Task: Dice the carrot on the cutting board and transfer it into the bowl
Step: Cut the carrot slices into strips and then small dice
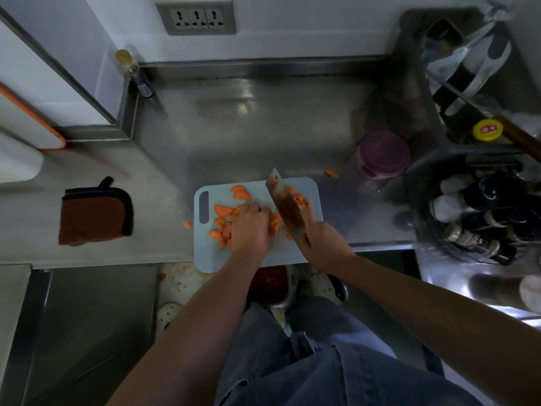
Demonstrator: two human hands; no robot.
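Right hand (pixel 325 244) gripped cleaver (pixel 285 208); left hand (pixel 251 228) curled down, holding carrot pieces (pixel 223 213) on cutting board (pixel 212 259). Purple-lidded tub (pixel 383 153) beyond, red cloth (pixel 93 215) leftward.

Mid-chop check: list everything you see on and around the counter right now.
cutting board: one, light blue, front edge of the steel counter
carrot pieces: many, orange, spread over the board
stray carrot bits: two, orange, on the counter, one left of the board, one past its far right corner
cleaver: one, steel blade, over the board's right half
cloth: one, brown with black trim, left of the board
tub: one, purple lid, beyond the board, to the right
bottle rack: one, dark bottles, far right
yellow-capped jar: one, behind the rack
wall socket: one, grey, back wall
left hand: fingers bent over the carrot pieces
right hand: grips the cleaver's handle
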